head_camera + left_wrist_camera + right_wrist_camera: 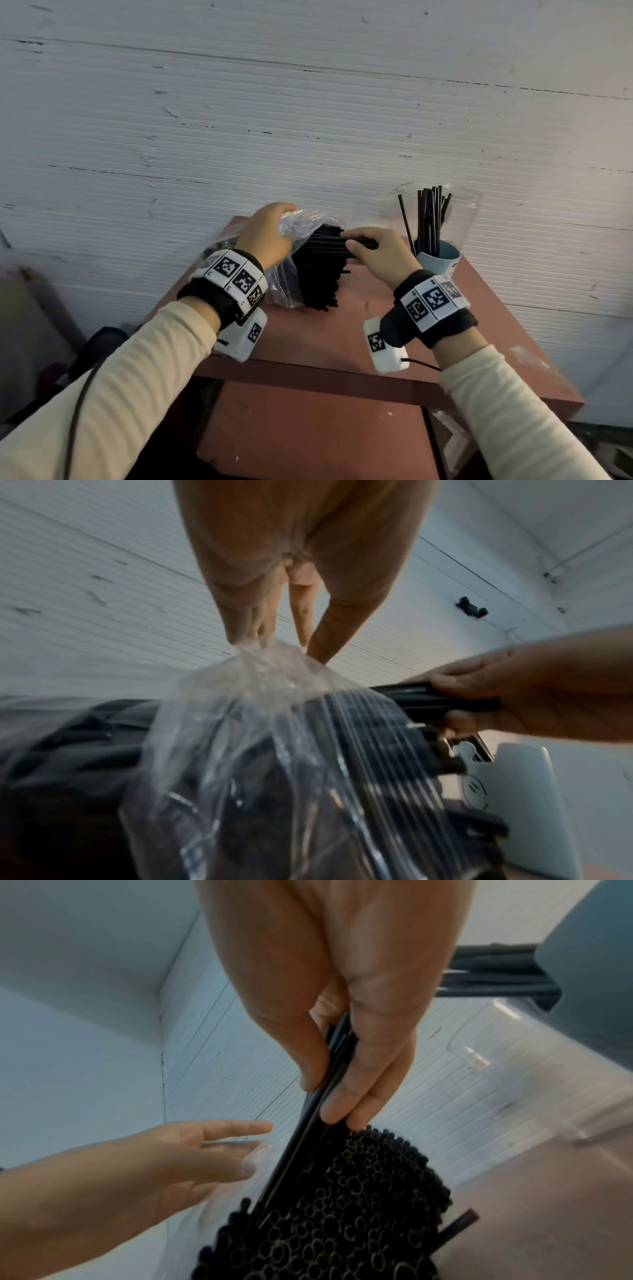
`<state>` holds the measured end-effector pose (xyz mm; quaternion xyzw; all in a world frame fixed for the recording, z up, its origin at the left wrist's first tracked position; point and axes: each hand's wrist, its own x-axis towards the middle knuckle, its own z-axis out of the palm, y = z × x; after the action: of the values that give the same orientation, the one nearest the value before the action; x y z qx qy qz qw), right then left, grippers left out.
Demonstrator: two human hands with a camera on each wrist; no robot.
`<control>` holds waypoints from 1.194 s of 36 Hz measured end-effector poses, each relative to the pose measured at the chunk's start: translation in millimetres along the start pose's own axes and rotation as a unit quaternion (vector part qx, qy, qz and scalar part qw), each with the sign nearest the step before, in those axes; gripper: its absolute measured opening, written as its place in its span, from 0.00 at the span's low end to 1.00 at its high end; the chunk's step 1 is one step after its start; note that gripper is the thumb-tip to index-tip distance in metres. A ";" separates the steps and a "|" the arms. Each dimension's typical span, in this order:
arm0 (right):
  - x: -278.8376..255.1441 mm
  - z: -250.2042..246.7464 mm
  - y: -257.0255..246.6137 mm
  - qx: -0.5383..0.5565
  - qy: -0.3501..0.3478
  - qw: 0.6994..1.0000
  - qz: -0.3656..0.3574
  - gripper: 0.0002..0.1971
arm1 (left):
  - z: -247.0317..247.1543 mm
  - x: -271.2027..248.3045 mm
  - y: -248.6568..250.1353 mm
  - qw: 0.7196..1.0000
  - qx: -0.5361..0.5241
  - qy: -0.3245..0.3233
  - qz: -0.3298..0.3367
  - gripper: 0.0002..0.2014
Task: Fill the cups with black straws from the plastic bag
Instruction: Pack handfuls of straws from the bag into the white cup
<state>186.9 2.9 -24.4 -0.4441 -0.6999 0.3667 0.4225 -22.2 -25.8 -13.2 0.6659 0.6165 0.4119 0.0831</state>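
Right grip (pixel 376 253) pinches black straws (pixel 322 270) at the bag mouth; left grip (pixel 265 236) lifts the plastic bag (pixel 291 222).

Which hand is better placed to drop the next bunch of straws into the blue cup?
Right. The right hand already pinches a bunch of straws and sits beside the blue cup; the left hand holds the plastic bag.

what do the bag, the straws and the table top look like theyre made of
Plastic bag: thin clear film, glossy, crinkled with bright highlights.
Black straws: hollow thin-walled tubes, likely plastic, smooth with a slight sheen.
Table top: reddish-brown, matte, scuffed with pale specks; possibly painted wood or board, unclear.
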 end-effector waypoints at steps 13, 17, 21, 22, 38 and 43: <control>-18.9 -52.4 -21.0 -0.127 -0.029 0.989 -0.070 0.11 | 32.0 9.4 61.5 0.969 0.105 -0.176 0.141 0.31; -31.1 -71.5 -31.2 -0.161 -0.031 0.982 -0.096 0.11 | 47.5 17.9 73.1 0.960 0.155 -0.181 0.148 0.18; -41.2 -96.1 -44.9 -0.183 -0.034 0.976 -0.109 0.11 | 54.1 20.5 87.6 0.963 0.137 -0.175 0.150 0.13; -42.6 -102.2 -47.9 -0.178 -0.033 0.977 -0.115 0.11 | 54.4 20.3 92.8 0.965 0.125 -0.171 0.156 0.13; -30.9 -96.3 -73.2 -0.180 0.113 0.948 -0.237 0.08 | 103.4 -12.2 124.5 0.946 -0.263 -0.186 0.037 0.13; -29.5 -86.0 -46.0 -0.285 0.032 0.940 -0.187 0.06 | 119.2 -19.9 99.1 0.934 -0.254 -0.250 -0.034 0.17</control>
<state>258.8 -28.2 40.8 -0.4181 -0.8317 0.0521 0.3615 131.9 -18.6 -37.9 0.6825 0.4726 0.3720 0.4153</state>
